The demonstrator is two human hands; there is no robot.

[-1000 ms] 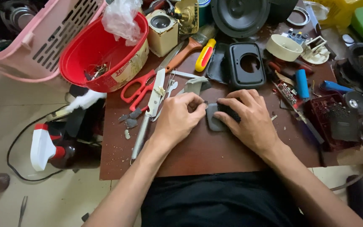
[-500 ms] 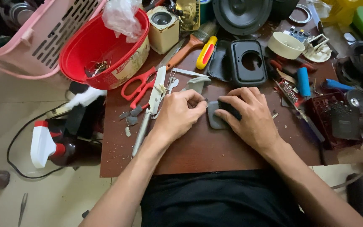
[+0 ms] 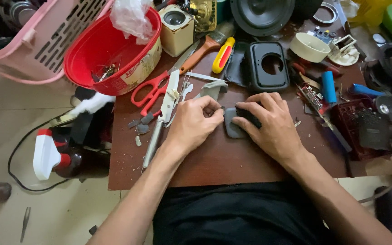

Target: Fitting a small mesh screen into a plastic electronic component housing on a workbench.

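Grey plastic cover [image 3: 233, 128] lies flat mid-table [image 3: 232, 163], long axis toward the near edge; left hand [image 3: 195, 121] pinches its left rim; right hand [image 3: 268, 122] presses down on it, fingers curled; red scissors [image 3: 149, 92] lie left.

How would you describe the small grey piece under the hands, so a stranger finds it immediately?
On the brown table, find the black frame with a round hole. Just below it lies the grey rounded pad, pressed between the left hand and right hand. Unlike the frame, it is flat, smaller and has no hole.
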